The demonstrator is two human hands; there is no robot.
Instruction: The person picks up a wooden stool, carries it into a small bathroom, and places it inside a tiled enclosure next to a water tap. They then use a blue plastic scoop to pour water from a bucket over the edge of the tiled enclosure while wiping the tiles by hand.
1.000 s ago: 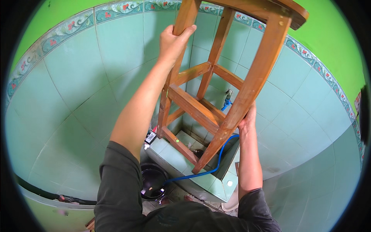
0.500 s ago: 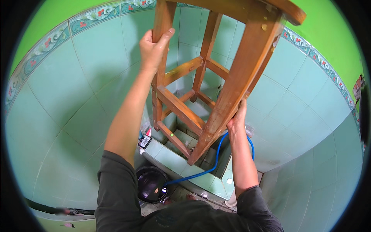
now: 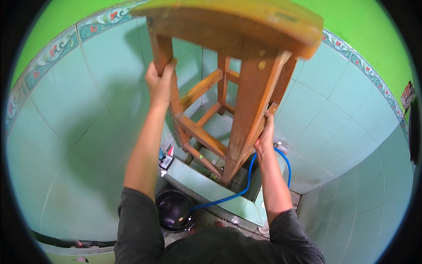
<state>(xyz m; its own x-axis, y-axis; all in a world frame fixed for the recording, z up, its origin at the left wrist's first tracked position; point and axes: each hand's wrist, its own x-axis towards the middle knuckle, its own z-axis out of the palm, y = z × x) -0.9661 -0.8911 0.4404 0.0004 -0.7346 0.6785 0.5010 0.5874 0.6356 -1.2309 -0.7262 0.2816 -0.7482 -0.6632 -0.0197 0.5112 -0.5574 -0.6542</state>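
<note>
A wooden stool [image 3: 246,97] stands tilted between the two hands over a tiled tub [image 3: 200,182], its broad seat uppermost and toward the viewer, its legs pointing down toward the trough. The left hand [image 3: 160,83] is closed around a leg just below the seat, thumb laid across the wood. The right hand [image 3: 265,134] is cupped against the stool's right side, lower down, with the thumb pointing up.

The lower end of the nearest leg lies just inside the tub's front rim in this view; the frame hides whether any foot touches the tub's floor. The seat's left corner overlaps the patterned border [image 3: 94,28] of the left wall, and its right corner overlaps the start of the right-hand border. To the right, a broad stretch of tiled wall [image 3: 338,114] shows beyond the right forearm, well apart from it.

A blue hose [image 3: 224,200] crosses the front rim under the stool, running from a black bucket [image 3: 171,207] on the floor. A small dark box [image 3: 166,162] sits on the rim's left corner, near the stool's left leg.
</note>
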